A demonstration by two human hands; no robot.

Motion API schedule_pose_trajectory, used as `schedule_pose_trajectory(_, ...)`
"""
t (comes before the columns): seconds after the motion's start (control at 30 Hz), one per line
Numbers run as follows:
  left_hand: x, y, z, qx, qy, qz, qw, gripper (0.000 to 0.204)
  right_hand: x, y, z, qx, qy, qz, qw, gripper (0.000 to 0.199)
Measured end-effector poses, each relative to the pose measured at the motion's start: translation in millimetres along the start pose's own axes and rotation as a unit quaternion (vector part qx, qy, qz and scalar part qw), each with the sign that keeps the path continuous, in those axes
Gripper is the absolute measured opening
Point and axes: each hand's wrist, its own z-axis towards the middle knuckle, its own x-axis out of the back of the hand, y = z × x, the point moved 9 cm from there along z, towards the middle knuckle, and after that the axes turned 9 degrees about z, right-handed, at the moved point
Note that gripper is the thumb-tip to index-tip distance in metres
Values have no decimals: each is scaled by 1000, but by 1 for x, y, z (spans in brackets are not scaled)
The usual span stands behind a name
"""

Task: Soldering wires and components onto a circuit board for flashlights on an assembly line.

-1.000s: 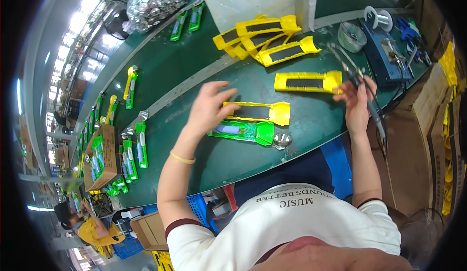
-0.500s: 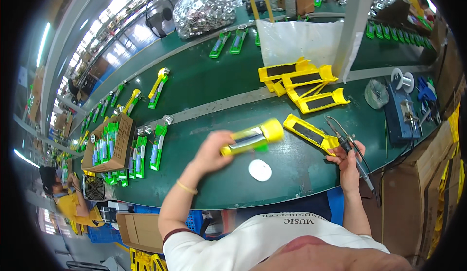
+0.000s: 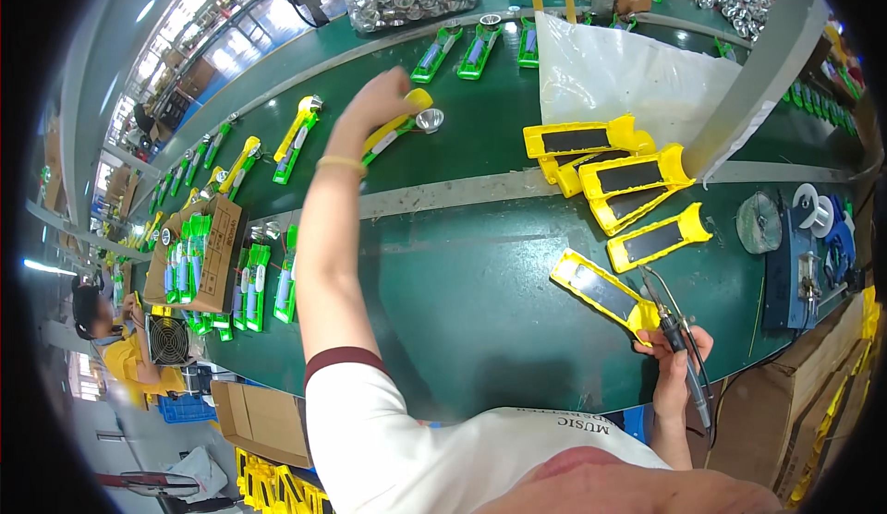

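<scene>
My left hand (image 3: pixel 381 103), slightly blurred, reaches far out over the green belt. Its fingers close on a yellow-and-green flashlight body (image 3: pixel 395 135), and a silver reflector cup (image 3: pixel 430 120) lies at that body's right end. At the right, a soldering iron (image 3: pixel 688 366) with a thin curved tube beside its tip is gripped in my right hand (image 3: pixel 673 352). Those fingers also touch the near end of a yellow casing half (image 3: pixel 601 290) with a dark strip inside. Beyond it lie another yellow casing half (image 3: pixel 658 242) and a stack of several more (image 3: pixel 628 178).
A cardboard box (image 3: pixel 217 260) of green bodies stands left, with more beside it. Green flashlight bodies (image 3: pixel 479 50) line the belt. A metal post (image 3: pixel 758 80) rises behind the stack. A blue soldering station (image 3: pixel 783 274) and wire spool (image 3: pixel 813 210) stand right. A co-worker (image 3: pixel 139 357) sits far left.
My left hand has carried the yellow flashlight part forward and left from the near table onto the belt. The white disc on the table is out of sight. My right hand keeps the iron.
</scene>
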Motion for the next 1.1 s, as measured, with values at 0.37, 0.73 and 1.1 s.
schedule_pose_trajectory(0.37, -74, 47, 105, 170, 201, -44, 964, 39, 3, 8, -2, 5, -39, 5, 999, 47)
schedule_pose_trajectory(0.73, -19, 165, -255, -267, 68, -261, 925, 40, -1, 8, 1, -24, -54, 36, 998, 40)
schedule_pose_trajectory(1.1, -18, 209, -313, -316, 15, -213, 924, 47, -17, 19, -5, -3, -19, 58, 998, 28)
